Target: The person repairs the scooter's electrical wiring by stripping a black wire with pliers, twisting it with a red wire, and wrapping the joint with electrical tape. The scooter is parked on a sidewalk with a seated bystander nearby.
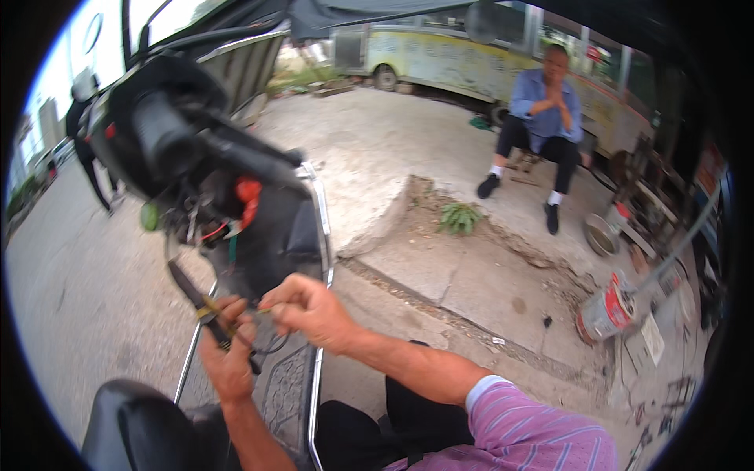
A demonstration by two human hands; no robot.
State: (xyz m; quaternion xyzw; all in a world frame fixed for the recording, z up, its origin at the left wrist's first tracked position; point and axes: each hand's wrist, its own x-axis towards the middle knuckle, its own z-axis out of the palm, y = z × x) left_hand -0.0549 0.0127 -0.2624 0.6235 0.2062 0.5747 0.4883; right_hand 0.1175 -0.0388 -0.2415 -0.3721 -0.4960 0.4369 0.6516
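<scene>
In front of me is a scooter (271,235) with its front wiring exposed. My left hand (228,357) is closed around a slim black-and-yellow hand tool (210,316), perhaps pliers; its exact kind is unclear. Just to the right, my right hand (310,310) pinches the end of a thin wire (265,309) between thumb and fingertips. A dark cable loops below, between the two hands. Higher up, red and other loose wires (214,232) hang beneath the handlebar grip (161,129), near a bright red part (248,196). Both hands are above the scooter's footboard (283,381).
The black seat (137,424) is at lower left. A person (546,110) in a blue shirt sits at the back right, near a metal bowl (601,235) and a red-and-white bucket (605,314). Another person (86,133) stands at far left. A broken concrete step (377,212) edges the ground.
</scene>
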